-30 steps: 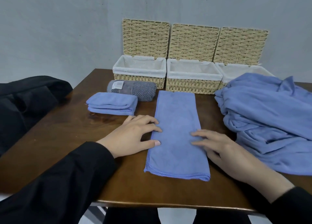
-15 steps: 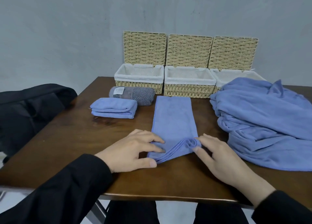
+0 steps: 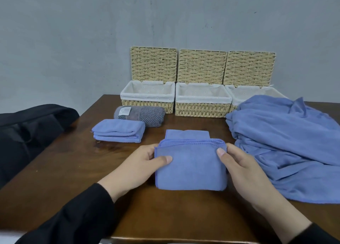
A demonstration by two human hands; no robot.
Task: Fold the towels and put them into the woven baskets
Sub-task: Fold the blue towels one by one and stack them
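On the wooden table [image 3: 77, 170] — blue towel [image 3: 191, 168] (half-folded) pinched between both hands' grip.

A dark wooden surface [image 3: 70, 170] carries three lined woven baskets [image 3: 202, 105] along its far edge, a rolled grey towel [image 3: 145, 115], a folded blue towel [image 3: 119, 131], a half-folded blue towel [image 3: 191, 168] and a heaped blue pile [image 3: 287, 142].

Single head-worn view, forward and down, close over the table [image 3: 73, 170].
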